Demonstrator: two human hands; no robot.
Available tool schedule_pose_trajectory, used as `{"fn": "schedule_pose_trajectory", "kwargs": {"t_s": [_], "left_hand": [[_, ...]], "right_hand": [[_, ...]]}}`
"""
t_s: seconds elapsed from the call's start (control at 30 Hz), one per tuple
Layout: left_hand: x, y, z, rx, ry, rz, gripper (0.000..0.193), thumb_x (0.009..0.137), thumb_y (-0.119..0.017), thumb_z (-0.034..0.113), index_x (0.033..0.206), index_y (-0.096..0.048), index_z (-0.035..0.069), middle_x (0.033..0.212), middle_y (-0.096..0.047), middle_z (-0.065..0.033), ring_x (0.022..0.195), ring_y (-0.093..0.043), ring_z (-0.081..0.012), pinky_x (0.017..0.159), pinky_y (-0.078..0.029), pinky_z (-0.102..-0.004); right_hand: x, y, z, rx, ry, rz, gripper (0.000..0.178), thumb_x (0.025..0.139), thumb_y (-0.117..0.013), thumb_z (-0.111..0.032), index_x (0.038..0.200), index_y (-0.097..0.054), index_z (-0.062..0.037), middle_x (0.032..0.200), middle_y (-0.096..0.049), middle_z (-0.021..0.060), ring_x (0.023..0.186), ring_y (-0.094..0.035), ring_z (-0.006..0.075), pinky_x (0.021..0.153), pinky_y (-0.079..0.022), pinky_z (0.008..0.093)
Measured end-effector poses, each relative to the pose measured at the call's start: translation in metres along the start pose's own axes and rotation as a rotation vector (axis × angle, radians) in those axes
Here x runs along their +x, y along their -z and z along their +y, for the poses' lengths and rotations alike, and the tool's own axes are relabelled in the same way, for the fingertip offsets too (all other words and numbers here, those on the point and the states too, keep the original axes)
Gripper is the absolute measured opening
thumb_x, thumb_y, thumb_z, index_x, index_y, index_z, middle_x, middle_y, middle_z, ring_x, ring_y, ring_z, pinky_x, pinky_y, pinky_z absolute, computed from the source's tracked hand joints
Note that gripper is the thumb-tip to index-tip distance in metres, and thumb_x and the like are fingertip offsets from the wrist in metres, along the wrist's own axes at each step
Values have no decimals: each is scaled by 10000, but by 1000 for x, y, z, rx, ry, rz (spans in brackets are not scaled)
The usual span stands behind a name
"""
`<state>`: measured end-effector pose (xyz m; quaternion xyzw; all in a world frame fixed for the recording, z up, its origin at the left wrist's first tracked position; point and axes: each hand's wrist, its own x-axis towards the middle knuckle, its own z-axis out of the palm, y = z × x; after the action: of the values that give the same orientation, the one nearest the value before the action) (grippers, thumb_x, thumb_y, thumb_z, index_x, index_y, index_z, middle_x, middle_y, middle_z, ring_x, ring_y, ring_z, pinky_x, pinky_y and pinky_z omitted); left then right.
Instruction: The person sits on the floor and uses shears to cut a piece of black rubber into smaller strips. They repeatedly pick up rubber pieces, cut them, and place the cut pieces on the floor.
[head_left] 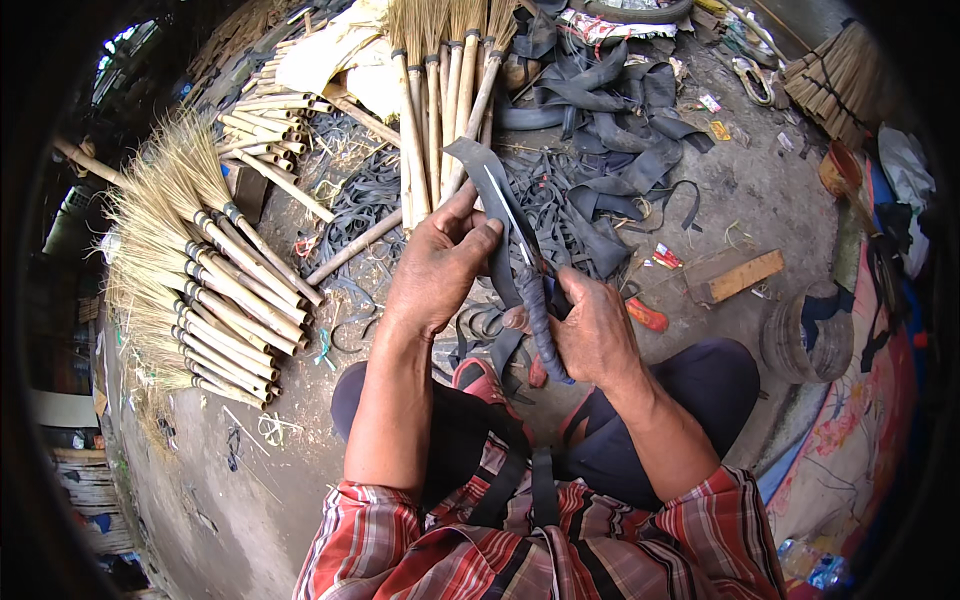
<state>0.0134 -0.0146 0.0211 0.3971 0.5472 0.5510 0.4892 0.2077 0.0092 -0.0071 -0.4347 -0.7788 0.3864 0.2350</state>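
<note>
Holding a strip of black rubber (497,190) pinched between thumb and fingers, the left hand (440,265) keeps it upright between both hands, its long axis running from the person's lap up and away toward the broom handles (440,110) on the floor. The right hand (595,330) is closed around the wrapped handle of a knife (520,255), whose blade lies along the strip, just beside the left fingers. Both hands sit close together, the left slightly farther out.
</note>
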Motion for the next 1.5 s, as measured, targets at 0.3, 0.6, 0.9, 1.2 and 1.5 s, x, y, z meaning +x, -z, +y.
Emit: {"fn": "schedule_pose_trajectory", "kwargs": {"t_s": [0.3, 0.6, 0.9, 1.2, 1.5], "left_hand": [[5, 10, 3, -93, -33, 71, 421, 1051, -595, 124, 1451, -543, 4, 1045, -682, -14, 874, -648, -90, 704, -589, -279], [1, 4, -3, 76, 3, 13, 362, 1038, -595, 85, 1396, -610, 31, 964, -677, 31, 816, -607, -52, 684, -485, -222], [6, 8, 4, -98, -54, 103, 432, 1054, -602, 128, 1467, -551, 14, 1087, -701, -34, 917, -687, -121, 741, -630, -320], [-1, 2, -4, 17, 5, -7, 414, 1041, -584, 71, 1454, -577, 42, 957, -661, 49, 775, -564, -33, 665, -458, -189], [2, -2, 3, -78, -41, 122, 491, 1060, -589, 109, 1538, -502, 33, 1045, -661, -13, 830, -620, -79, 711, -595, -278]], "right_hand": [[-3, -10, 1, -67, 74, -6, 729, 772, -818, -696, 851, -604, -4, 698, -662, 190, 706, -692, 406, 724, -472, 500], [1, -7, 6, -150, 190, 139, 707, 758, -858, -649, 880, -598, -3, 675, -607, 169, 638, -608, 387, 680, -444, 479], [-4, 0, -5, -41, -23, -58, 706, 776, -830, -656, 815, -614, 15, 645, -642, 225, 637, -672, 441, 624, -486, 522], [1, -9, 5, -192, 171, 125, 757, 747, -822, -711, 925, -613, -6, 766, -657, 172, 773, -669, 394, 761, -442, 483], [-3, 5, -6, -43, -117, -103, 716, 765, -831, -682, 856, -624, -3, 673, -640, 202, 680, -652, 428, 688, -475, 496]]}}
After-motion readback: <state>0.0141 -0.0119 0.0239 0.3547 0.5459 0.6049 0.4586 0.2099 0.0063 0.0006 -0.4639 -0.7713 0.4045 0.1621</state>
